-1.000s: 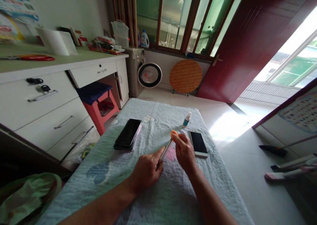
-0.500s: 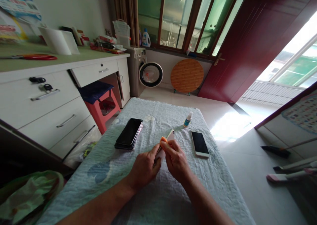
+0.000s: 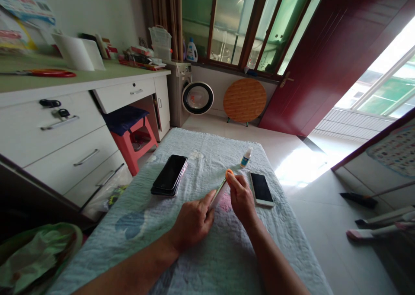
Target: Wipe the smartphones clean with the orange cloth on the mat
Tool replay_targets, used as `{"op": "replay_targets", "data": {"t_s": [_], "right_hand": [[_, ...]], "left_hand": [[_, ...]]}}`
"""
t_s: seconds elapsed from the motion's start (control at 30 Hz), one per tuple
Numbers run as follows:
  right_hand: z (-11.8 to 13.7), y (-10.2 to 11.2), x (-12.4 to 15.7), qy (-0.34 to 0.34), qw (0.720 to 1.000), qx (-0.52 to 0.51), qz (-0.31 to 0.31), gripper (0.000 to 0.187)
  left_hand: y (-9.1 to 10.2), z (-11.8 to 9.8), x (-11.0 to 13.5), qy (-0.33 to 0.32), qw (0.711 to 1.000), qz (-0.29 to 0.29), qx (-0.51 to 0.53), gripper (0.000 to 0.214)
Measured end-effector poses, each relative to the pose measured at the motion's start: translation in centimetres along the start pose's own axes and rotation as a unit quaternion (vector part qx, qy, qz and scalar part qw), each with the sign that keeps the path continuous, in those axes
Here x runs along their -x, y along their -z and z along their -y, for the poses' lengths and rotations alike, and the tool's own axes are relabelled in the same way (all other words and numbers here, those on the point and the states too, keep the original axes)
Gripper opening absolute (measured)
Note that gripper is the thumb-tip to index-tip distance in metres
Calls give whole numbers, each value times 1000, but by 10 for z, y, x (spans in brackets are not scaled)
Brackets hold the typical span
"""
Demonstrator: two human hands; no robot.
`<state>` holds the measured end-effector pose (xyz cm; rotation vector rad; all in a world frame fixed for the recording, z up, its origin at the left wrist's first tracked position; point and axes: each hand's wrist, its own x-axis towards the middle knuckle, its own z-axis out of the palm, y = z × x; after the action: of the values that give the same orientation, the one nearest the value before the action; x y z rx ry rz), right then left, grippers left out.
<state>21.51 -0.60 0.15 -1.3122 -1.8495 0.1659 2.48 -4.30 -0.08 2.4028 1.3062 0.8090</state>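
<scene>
The left hand (image 3: 194,219) pinches the near end of a phone (image 3: 218,191) between thumb and fingers, in the middle of the frame, just above the quilt (image 3: 201,260). The right hand (image 3: 241,197) presses an orange pad (image 3: 229,172) on its far end with closed fingertips. I judge the wiping is under way, not finished; a white phone (image 3: 261,188) and a dark stack (image 3: 170,180) lie untouched. The phone's long axis runs from lower left up toward the bottle (image 3: 245,157).

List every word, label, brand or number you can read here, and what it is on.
Nothing reads clearly.
Poster: print blurred.
Wall chart: cells too small.
Small bottle: label too small.
Detergent bottle: label too small.
Black phone, white phone: screens dark, no text.
Held phone, orange pad: no text shows.
</scene>
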Motion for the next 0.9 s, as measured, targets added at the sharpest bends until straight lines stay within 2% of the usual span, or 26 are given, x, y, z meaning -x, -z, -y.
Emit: {"op": "replay_targets", "data": {"t_s": [0.2,0.5,0.77,0.9], "right_hand": [[-3,2,-1,-17,1000,-12,-9,35],[11,10,1,30,999,-14,9,34],[26,8,8,53,998,-23,32,39],[24,10,8,59,997,-16,41,43]], "left_hand": [[0,-1,0,-5,1000,3,-2,51],[4,-3,0,-6,1000,11,9,50],[4,0,1,-14,1000,-1,10,50],[5,-1,0,-8,1000,9,18,50]]}}
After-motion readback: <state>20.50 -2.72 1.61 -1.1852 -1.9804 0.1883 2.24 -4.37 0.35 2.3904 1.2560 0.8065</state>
